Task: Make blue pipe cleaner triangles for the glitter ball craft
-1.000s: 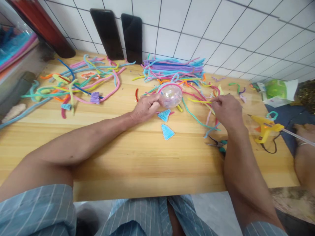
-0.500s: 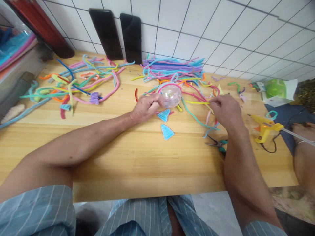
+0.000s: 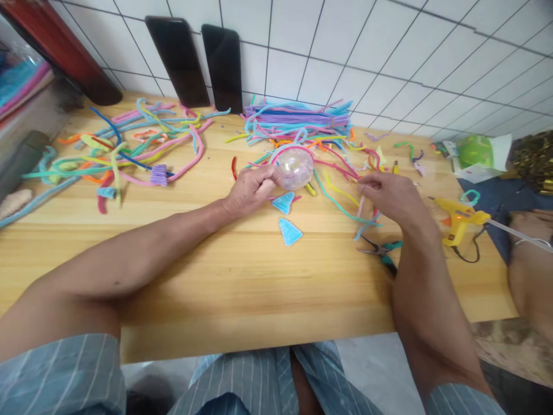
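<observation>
My left hand (image 3: 248, 190) is closed on a clear glittery ball (image 3: 297, 168) with a pink pipe cleaner looped over its top, and the ball rests on the wooden table (image 3: 242, 288). My right hand (image 3: 389, 195) lies to the right of the ball, its fingertips pinched on a thin pipe cleaner among loose strands. A yellow pipe cleaner (image 3: 339, 190) lies curved between the two hands. Two blue fuzzy triangles (image 3: 290, 232) sit just in front of the ball.
A bundle of pipe cleaners (image 3: 298, 118) lies behind the ball, and a looser tangle (image 3: 129, 144) lies at the left. Pliers (image 3: 380, 251) and a yellow glue gun (image 3: 458, 222) are beside my right arm. Two dark phones (image 3: 222, 57) lean on the tiled wall. Another person's arm (image 3: 529, 259) is at the right edge.
My right hand has slid a little left and toward me, and the yellow pipe cleaner has gone from taut and straight to lying curved. My left hand keeps its hold on the ball.
</observation>
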Tool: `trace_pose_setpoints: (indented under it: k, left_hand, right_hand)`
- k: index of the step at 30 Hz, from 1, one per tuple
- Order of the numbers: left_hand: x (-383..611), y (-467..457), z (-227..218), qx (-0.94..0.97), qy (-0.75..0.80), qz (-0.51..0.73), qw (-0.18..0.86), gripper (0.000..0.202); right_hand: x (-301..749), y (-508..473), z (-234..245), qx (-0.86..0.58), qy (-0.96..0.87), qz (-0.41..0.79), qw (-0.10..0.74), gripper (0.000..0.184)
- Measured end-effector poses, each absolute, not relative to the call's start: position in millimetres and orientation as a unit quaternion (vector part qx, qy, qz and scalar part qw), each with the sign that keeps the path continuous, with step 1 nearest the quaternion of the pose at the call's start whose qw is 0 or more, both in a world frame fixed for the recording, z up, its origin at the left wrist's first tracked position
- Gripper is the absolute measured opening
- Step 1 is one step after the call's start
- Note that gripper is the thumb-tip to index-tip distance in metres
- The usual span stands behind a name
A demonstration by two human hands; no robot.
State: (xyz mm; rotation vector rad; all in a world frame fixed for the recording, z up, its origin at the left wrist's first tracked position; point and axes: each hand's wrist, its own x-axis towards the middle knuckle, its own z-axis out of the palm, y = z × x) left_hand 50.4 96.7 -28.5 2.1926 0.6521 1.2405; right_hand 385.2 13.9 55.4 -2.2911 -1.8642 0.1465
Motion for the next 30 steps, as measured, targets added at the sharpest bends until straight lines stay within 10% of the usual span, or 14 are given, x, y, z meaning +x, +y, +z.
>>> trace_pose_setpoints:
  k: [30]
  left_hand:
    - [45.7, 85.4, -9.4, 0.862, 0.223, 0.418, 0.182, 0.023]
  right_hand:
    - [328.0, 6.5, 50.4, -0.736, -0.674, 0.055, 0.041, 0.042]
